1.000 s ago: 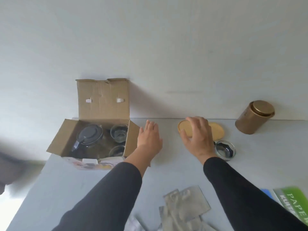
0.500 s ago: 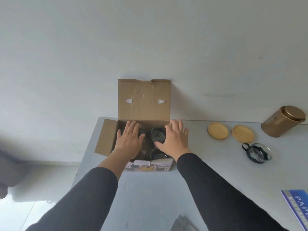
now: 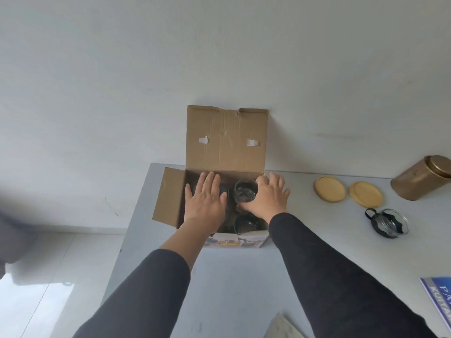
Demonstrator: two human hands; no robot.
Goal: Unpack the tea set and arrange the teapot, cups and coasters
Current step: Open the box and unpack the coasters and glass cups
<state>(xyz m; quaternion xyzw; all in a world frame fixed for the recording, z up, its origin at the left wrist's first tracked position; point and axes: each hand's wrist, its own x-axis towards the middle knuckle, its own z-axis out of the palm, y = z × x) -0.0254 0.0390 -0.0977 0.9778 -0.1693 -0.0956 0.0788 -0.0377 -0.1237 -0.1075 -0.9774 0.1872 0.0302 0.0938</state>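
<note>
One cardboard box (image 3: pixel 225 140), lid flap up. Two glass cups inside it in plain sight, the far cup (image 3: pixel 245 191) and the near cup (image 3: pixel 246 224) (anything more in the left half hidden under a palm). Two round wooden coasters (image 3: pixel 329 189) (image 3: pixel 365 193) side by side out on the table (image 3: pixel 231 276). One glass cup with a black handle (image 3: pixel 388 223) just in front of them. One gold tin (image 3: pixel 422 178) at the right edge. Two hands over the box, left hand (image 3: pixel 205 200) and right hand (image 3: pixel 267 197). One blue printed pack (image 3: pixel 439 296), partly cut off. One pale sheet (image 3: pixel 284 329) at the bottom edge.
</note>
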